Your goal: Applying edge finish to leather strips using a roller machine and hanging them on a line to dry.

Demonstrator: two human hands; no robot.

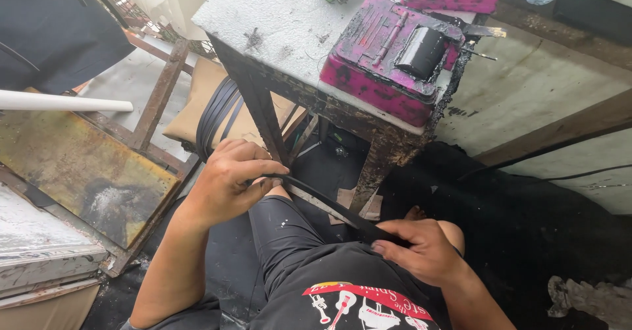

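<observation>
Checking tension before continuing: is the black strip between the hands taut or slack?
Taut: the black strip runs straight from the left hand to the right hand.

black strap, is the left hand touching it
Touching. The head view shows the left hand pinching the black strap in its fingers.

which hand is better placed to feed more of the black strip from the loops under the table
Left, probably. The left hand pinches the black strip at the end nearest the coiled loops beside the table leg. The right hand holds the other end by the lap, farther away.
</observation>
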